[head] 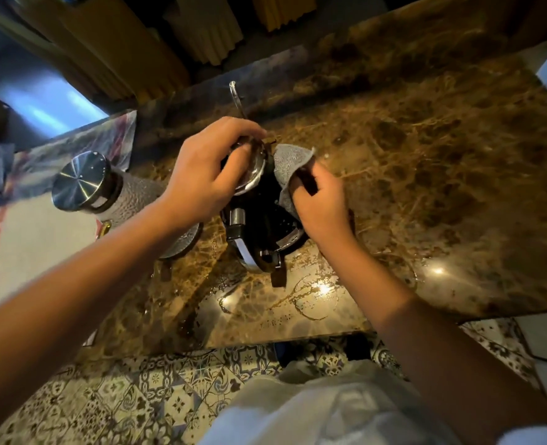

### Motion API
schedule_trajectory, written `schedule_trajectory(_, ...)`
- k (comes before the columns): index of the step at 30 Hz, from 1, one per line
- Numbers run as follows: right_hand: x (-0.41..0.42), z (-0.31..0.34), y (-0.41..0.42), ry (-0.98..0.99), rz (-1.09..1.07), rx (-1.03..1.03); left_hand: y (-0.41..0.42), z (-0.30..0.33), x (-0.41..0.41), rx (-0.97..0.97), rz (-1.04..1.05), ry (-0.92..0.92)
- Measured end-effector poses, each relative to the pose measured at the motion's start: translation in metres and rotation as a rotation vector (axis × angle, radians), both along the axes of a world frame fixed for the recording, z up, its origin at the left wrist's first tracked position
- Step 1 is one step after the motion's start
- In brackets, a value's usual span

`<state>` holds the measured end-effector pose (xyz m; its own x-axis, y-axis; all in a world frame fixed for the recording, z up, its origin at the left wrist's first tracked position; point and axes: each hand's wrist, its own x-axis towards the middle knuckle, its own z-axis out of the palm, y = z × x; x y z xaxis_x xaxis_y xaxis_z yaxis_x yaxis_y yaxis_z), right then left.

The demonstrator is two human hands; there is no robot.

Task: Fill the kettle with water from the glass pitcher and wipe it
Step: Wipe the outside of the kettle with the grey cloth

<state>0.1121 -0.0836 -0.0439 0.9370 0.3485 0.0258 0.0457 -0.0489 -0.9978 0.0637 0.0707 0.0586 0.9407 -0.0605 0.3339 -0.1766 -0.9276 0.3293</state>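
At the centre of the frame, on the brown marble worktop (pixel 426 162), stands the black kettle (pixel 256 216), seen from above with its lid (pixel 253 170) raised. The person's left hand (pixel 204 175) comes in from the lower left and grips the round, shiny lid, its fingers (pixel 243 126) curled over the far edge and the thumb against the near side. The right hand (pixel 320 207) comes in from the lower right and holds a grey cloth (pixel 291 165), its fingers bent round a bunched part of it; the cloth is pressed against the right side of the kettle near the lid, and its loose end sticks up above the hand.

Just left of the kettle stands the glass pitcher (pixel 131 200), a dimpled vessel with a shiny metal cap (pixel 81 181); part of it is hidden behind the left forearm. It sits where the marble meets a pale mat (pixel 34 252) with a red stripe at the left edge of the frame.

Below the kettle, toward the near edge of the worktop, water rings and drops (pixel 310 293) glisten on the stone. A thin clear object (pixel 235 97) rises just above the left hand; what it is cannot be told. Patterned floor tiles (pixel 131 396) fill the lower left, and the person's pale clothing (pixel 330 409) shows at the bottom.
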Motion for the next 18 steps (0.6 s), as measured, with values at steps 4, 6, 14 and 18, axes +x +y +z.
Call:
schedule_trajectory(4, -0.005, 0.002, 0.011, 0.028, 0.077, -0.036, -0.001, 0.001, 0.000, -0.022, 0.023, 0.008)
schedule_trajectory(6, 0.000, 0.008, 0.014, 0.069, 0.043, -0.007, -0.004, -0.001, -0.002, -0.056, 0.043, -0.007)
schedule_trajectory(14, 0.012, 0.042, 0.037, -0.078, -0.115, 0.196, -0.004, -0.006, -0.001, -0.097, 0.079, -0.080)
schedule_trajectory(18, 0.011, 0.021, 0.035, -0.086, 0.005, 0.021, -0.006, -0.007, -0.002, -0.115, 0.092, -0.111)
